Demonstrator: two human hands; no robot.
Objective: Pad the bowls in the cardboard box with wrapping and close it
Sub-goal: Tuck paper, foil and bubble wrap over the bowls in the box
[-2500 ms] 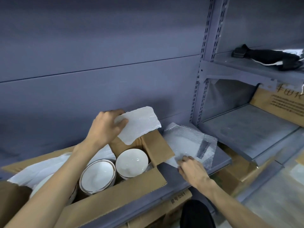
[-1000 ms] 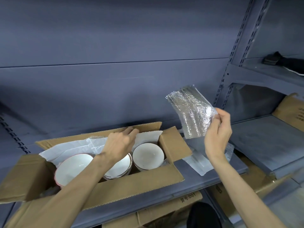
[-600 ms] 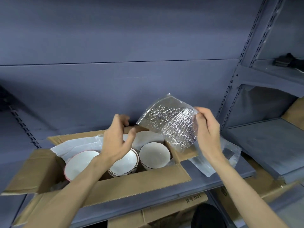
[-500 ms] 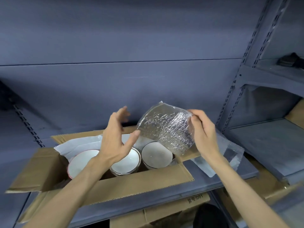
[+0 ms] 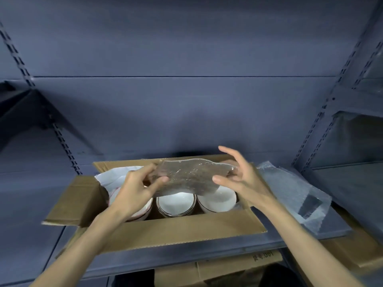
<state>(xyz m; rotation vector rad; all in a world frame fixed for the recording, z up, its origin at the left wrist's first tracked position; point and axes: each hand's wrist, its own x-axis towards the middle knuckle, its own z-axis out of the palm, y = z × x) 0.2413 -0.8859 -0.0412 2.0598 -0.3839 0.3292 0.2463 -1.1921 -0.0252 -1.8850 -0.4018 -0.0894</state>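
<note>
An open cardboard box sits on a grey shelf, holding three white bowls in a row: the middle bowl, the right bowl and a left bowl mostly hidden under my arm. White foam wrapping lines the box's back left. A clear bubble-wrap sheet is stretched flat just above the bowls. My left hand pinches its left edge. Holding the sheet's right edge is my right hand, its upper fingers spread.
More bubble wrap lies on the shelf right of the box. The box's left flap hangs outward. Another cardboard box stands on the level below. Slotted shelf uprights rise at both sides.
My right hand brought the bubble-wrap sheet from the right down over the box. My left hand, open beside it before, has taken its left edge, and the sheet now lies flat above the bowls.
</note>
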